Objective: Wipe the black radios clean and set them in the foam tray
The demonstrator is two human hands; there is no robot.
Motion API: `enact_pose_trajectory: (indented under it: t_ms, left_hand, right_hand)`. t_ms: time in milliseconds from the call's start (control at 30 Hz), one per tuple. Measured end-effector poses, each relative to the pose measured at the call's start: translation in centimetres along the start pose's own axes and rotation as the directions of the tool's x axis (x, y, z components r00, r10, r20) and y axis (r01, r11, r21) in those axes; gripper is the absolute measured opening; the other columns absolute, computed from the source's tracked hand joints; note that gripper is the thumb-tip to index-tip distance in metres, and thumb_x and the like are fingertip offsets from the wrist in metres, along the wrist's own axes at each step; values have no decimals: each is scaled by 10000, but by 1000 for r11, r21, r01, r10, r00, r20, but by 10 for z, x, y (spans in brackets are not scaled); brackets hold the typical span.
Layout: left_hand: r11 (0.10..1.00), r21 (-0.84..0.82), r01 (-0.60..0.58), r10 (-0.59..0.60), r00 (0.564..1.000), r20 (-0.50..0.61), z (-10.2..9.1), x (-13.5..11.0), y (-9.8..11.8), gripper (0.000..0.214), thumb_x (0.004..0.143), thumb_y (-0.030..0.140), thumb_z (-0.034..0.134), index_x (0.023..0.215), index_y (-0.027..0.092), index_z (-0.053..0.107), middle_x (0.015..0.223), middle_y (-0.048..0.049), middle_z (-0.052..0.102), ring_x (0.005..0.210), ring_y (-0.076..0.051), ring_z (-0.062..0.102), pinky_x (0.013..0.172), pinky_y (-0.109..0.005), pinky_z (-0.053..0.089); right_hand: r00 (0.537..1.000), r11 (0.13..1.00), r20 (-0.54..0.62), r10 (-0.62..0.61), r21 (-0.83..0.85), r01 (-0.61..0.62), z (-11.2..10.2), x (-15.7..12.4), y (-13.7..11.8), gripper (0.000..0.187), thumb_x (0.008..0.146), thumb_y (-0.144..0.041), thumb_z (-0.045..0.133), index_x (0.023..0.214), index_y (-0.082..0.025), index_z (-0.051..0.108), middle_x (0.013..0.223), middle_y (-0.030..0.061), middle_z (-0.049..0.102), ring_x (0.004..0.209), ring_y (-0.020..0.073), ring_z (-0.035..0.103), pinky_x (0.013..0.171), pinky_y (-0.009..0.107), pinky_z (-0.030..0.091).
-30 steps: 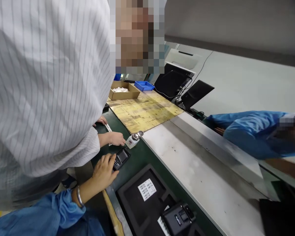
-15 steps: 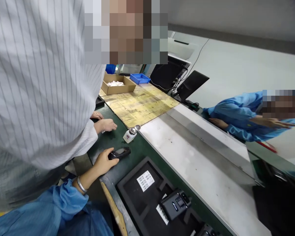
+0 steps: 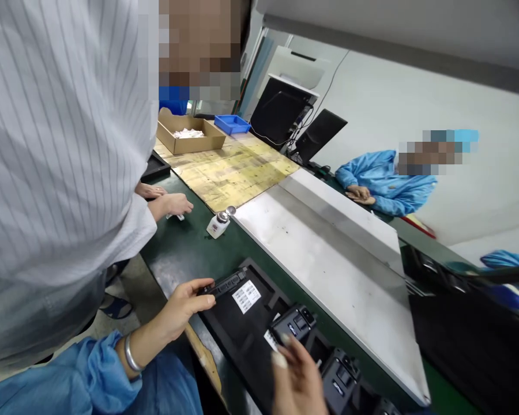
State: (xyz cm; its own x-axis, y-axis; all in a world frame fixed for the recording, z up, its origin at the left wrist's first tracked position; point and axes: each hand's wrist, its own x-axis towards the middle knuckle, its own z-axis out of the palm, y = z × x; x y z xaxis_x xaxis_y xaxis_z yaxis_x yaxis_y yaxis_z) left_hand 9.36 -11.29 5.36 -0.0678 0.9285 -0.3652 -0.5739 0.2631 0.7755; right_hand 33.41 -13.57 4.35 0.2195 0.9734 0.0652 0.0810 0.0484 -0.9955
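My left hand (image 3: 182, 304) is closed on a small black device (image 3: 223, 283), held edge-on just above the near corner of a black foam tray (image 3: 237, 323) that carries a white barcode label (image 3: 246, 296). From the bottom edge my right hand (image 3: 297, 381) comes up, its fingertips touching a black boxy device (image 3: 292, 324) seated in the tray. Two more black devices sit in the tray further right. Whether the right hand grips that device is unclear.
A person in a white striped coat (image 3: 60, 155) leans in at my left, hands (image 3: 168, 204) on the green belt (image 3: 185, 248) near a small white bottle (image 3: 218, 223). Beyond lie a grey panel (image 3: 324, 253), a yellow board (image 3: 231, 170), a cardboard box, a blue tray, monitors, and a co-worker in blue (image 3: 383, 180).
My left hand lifted the small black device off the green belt and brought it back over the foam tray. My right hand has come into view at the boxy device. The view swung right.
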Motion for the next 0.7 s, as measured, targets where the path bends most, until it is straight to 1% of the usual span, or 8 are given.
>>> enact_pose_trajectory:
  t_ms: [33, 67, 167, 233, 300, 433, 567, 700]
  left_hand:
    - [1000, 2, -1, 1, 1000, 13, 3, -5, -1, 620, 603, 355, 875, 1149, 126, 692, 1176, -126, 676, 1001, -240, 638, 945, -384, 481]
    - [1000, 7, -6, 6, 1000, 22, 5, -9, -1, 605, 608, 351, 872, 1143, 131, 696, 1182, -124, 677, 1038, -254, 628, 965, -393, 472]
    - [999, 32, -32, 31, 999, 33, 9, -19, -2, 581, 626, 350, 856, 1145, 141, 698, 1175, -120, 687, 1104, -282, 607, 999, -406, 452]
    - [998, 51, -46, 45, 999, 26, 10, -23, -2, 590, 632, 347, 851, 1162, 145, 689, 1172, -119, 691, 1109, -286, 610, 1010, -411, 447]
    - [997, 61, -53, 52, 998, 21, 10, -24, -4, 605, 637, 341, 851, 1182, 145, 677, 1174, -119, 692, 1108, -286, 615, 1025, -417, 441]
    - [997, 56, -51, 50, 999, 19, 11, -24, -9, 626, 632, 330, 864, 1196, 140, 669, 1173, -121, 693, 1125, -289, 612, 1064, -435, 420]
    - [998, 49, -49, 45, 996, 73, 10, -25, -10, 654, 644, 333, 865, 1235, 151, 652, 1222, -117, 675, 1173, -291, 592, 1089, -442, 411]
    - [995, 80, -52, 44, 994, 101, 7, -27, -8, 622, 688, 365, 835, 1243, 153, 648, 1220, -112, 679, 1174, -287, 595, 1080, -441, 426]
  right_hand:
    - [998, 998, 46, 49, 24, -50, 16, -1, 0, 524, 802, -399, 770, 1251, -212, 576, 1220, 90, 615, 1013, 197, 626, 888, 335, 533]
    - [985, 990, 125, 118, 58, -126, 34, -1, -2, 584, 774, -403, 791, 1282, -226, 562, 1232, 96, 618, 1042, 207, 627, 924, 337, 522]
    - [898, 932, 388, 207, 201, -302, 80, -3, -17, 668, 784, -403, 778, 1364, -232, 493, 1265, 109, 617, 1125, 245, 613, 1002, 419, 495]
    - [855, 888, 472, 215, 269, -372, 96, -4, -26, 631, 806, -386, 757, 1363, -237, 503, 1254, 97, 632, 1156, 248, 601, 1045, 444, 461]
    - [847, 866, 484, 220, 303, -398, 100, -3, -32, 579, 817, -372, 747, 1337, -231, 535, 1244, 89, 641, 1169, 244, 595, 1080, 446, 424]
    - [866, 862, 438, 242, 312, -399, 94, 0, -32, 559, 799, -365, 762, 1298, -197, 572, 1224, 106, 651, 1152, 256, 603, 1080, 459, 412]
    - [876, 861, 406, 262, 312, -402, 91, 1, -29, 553, 770, -367, 781, 1265, -197, 600, 1194, 108, 666, 1129, 261, 613, 1063, 465, 425]
    - [873, 859, 416, 256, 316, -402, 91, 1, -29, 539, 769, -354, 778, 1258, -208, 605, 1197, 101, 665, 1144, 262, 606, 1078, 470, 409]
